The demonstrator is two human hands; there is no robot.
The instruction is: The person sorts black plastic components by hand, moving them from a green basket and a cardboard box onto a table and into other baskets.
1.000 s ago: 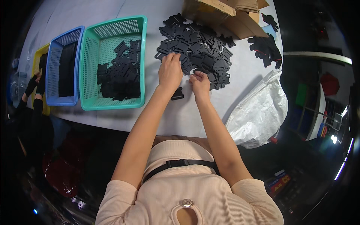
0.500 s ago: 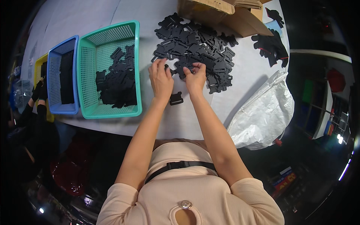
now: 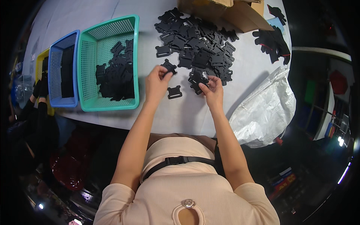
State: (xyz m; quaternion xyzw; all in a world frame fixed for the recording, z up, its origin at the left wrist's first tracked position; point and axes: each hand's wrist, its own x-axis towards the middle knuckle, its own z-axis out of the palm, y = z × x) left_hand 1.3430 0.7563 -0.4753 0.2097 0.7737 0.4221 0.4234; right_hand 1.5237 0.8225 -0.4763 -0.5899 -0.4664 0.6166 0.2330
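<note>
- The left hand (image 3: 155, 83) is pinched shut on one flat black plastic piece (image 3: 168, 67), lifted just off the desk (image 3: 187, 112) a little left of the frame's centre; keep the grip on the piece's edge so its notched outline stays free to check.
- The right hand (image 3: 213, 89) has its fingertips closed on another black piece (image 3: 198, 83) at the near edge of the loose pile (image 3: 198, 45), upper centre; draw out only that one, since the pieces overlap and neighbours could drag along.
- A single black piece (image 3: 174, 92) lies alone on the desk between the two hands; it is the easiest next pick.
- The teal basket (image 3: 133, 60), left of the left hand, already holds a heap of like pieces; if the held piece goes there, carry it over the rim and lay it flat rather than tossing it.
- The blue basket (image 3: 54, 67) and yellow basket (image 3: 38, 65) sit further left, where another person's gloved hands (image 3: 39, 88) work; stay apart from them.
</note>
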